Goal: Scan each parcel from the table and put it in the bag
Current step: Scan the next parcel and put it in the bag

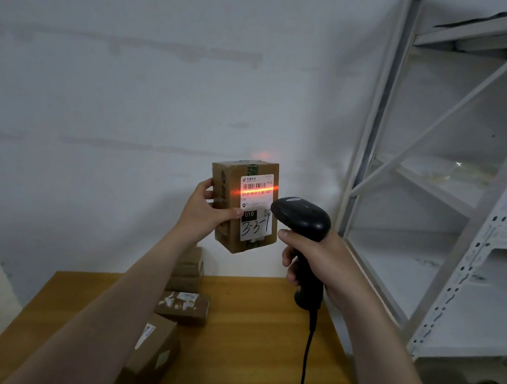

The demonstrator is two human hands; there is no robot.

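Head view is showing the left hand (204, 215) gripping a brown cardboard parcel (229, 220) upright above the far edge of the wooden table (246, 341), thumb lying across its front and fingers curling round its left side. The right hand (320, 261) is wrapping its fingers round the handle of a black scanner (304, 217) just right of the parcel, and a red beam is glowing across the barcode on the parcel's white label (255, 206). Several other parcels (182, 306) are lying on the table under the left forearm, and a grey rack (462, 213) is standing at the right.
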